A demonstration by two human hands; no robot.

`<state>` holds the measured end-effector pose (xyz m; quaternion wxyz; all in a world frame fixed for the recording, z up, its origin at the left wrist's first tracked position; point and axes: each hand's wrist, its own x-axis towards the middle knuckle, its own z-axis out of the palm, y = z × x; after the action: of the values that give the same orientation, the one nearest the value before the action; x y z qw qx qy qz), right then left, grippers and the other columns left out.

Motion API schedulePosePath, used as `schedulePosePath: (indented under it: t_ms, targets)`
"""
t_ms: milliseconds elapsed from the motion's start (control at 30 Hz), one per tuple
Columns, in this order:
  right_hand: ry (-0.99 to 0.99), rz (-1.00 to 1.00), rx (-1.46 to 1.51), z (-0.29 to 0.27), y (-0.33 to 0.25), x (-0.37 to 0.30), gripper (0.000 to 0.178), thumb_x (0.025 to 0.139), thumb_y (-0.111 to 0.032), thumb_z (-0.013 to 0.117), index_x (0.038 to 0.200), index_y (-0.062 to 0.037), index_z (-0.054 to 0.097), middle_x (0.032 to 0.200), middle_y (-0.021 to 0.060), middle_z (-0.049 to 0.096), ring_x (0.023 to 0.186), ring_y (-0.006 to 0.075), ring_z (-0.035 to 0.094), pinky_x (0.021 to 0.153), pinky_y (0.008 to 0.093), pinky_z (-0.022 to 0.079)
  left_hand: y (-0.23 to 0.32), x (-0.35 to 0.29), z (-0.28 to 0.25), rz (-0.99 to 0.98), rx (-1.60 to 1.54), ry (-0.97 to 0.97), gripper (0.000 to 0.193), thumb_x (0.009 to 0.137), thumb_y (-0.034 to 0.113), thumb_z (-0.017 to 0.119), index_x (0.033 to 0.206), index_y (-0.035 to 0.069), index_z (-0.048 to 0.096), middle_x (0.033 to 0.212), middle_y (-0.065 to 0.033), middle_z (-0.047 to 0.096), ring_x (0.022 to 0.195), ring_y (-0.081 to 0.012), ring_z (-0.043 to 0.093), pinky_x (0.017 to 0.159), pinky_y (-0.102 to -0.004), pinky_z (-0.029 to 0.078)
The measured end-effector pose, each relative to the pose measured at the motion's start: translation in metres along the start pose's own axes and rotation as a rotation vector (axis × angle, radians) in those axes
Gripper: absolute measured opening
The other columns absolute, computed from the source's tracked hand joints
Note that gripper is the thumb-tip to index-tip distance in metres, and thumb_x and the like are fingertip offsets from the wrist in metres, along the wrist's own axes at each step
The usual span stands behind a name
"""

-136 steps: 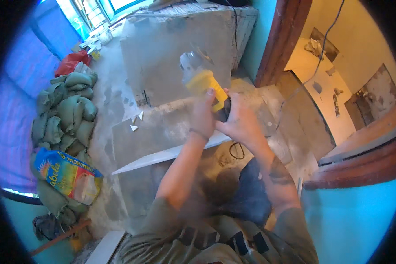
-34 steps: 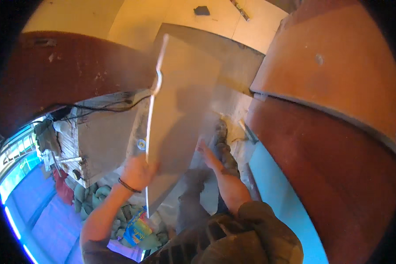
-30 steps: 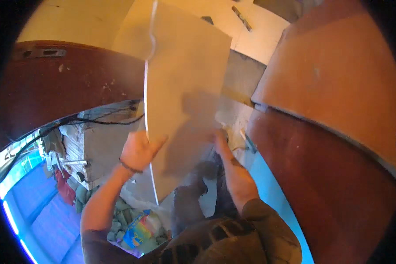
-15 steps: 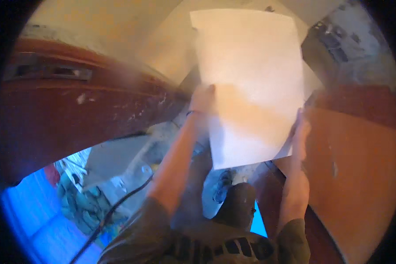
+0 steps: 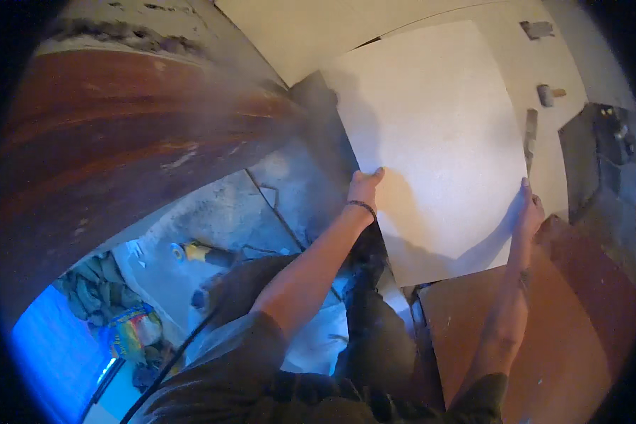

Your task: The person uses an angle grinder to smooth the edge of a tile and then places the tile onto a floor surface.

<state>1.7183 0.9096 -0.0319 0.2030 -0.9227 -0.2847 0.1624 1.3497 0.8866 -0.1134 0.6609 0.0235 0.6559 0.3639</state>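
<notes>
A large rectangular white tile [image 5: 431, 141] is held up in front of me with both hands, its surface tilted toward me. My left hand [image 5: 364, 189] grips its left edge low down, thumb on the face and the other fingers behind, mostly hidden. My right hand [image 5: 528, 207] is closed on the right edge near the lower corner. A dark band circles my left wrist. Shadows of my arms fall across the lower part of the tile.
Red-brown wooden furniture [image 5: 120, 141] stands at left, an orange-brown panel [image 5: 537, 339] at right. A mallet [image 5: 550, 95] lies on the pale surface beyond the tile. An angle grinder [image 5: 205, 254], cables and a colourful bag [image 5: 134, 332] lie lower left on the dusty floor.
The view has shifted. The tile and both hands now appear farther right and slightly lower, and the tile shows more sharply. Both hands keep their hold on its edges.
</notes>
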Motion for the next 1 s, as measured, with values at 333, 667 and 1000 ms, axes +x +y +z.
schedulePosePath:
  t_ms: [333, 667, 1000]
  targets:
    - [-0.111, -0.121, 0.015, 0.304, 0.03, 0.057, 0.065, 0.078, -0.065, 0.071, 0.077, -0.0008, 0.072, 0.076, 0.0112, 0.068, 0.073, 0.0219, 0.061, 0.073, 0.0362, 0.048, -0.157, 0.338, -0.123, 0.504, 0.534, 0.034, 0.02, 0.09, 0.021, 0.061, 0.104, 0.006, 0.064, 0.097, -0.0104, 0.069, 0.082, -0.0259, 0.069, 0.074, -0.0392, 0.056]
    - [-0.117, -0.147, -0.072, 0.342, 0.065, 0.075, 0.064, 0.079, -0.064, 0.069, 0.08, -0.0005, 0.073, 0.083, 0.0135, 0.071, 0.082, 0.0253, 0.065, 0.079, 0.0364, 0.048, -0.278, 0.411, -0.13, 0.54, 0.268, 0.044, 0.047, 0.086, 0.029, 0.071, 0.109, -0.008, 0.053, 0.096, -0.0207, 0.066, 0.085, -0.0286, 0.069, 0.072, -0.0424, 0.057]
    - [-0.187, -0.178, 0.067, 0.37, 0.035, 0.071, 0.059, 0.08, -0.059, 0.07, 0.082, 0.0, 0.073, 0.084, 0.0146, 0.071, 0.083, 0.0269, 0.065, 0.08, 0.038, 0.049, -0.252, 0.437, -0.14, 0.608, 0.236, -0.008, 0.044, 0.086, 0.03, 0.07, 0.108, -0.005, 0.057, 0.095, -0.0188, 0.065, 0.084, -0.028, 0.068, 0.073, -0.0418, 0.056]
